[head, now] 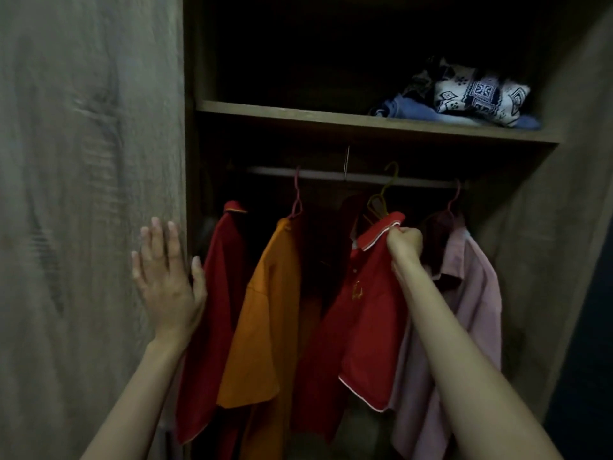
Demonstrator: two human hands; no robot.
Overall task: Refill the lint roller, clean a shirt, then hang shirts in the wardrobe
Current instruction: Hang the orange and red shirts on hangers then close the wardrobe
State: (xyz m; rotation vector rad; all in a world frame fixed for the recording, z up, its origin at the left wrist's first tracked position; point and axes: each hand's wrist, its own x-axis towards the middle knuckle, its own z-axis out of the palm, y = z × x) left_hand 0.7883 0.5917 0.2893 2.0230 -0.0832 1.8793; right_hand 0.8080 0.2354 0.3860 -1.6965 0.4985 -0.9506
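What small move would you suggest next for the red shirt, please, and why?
Probably lower the yellow hanger until its hook settles on the rod: the right hand pinches the collar of the red shirt, and the hook looks tilted and high.

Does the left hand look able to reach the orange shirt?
Probably yes: the left hand lies open on the wooden door, with only the dark red shirt hanging between it and the orange shirt.

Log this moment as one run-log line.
step: hanging shirts | right hand: pinches collar of red polo | left hand: flat on wardrobe door | yellow hanger: at rail
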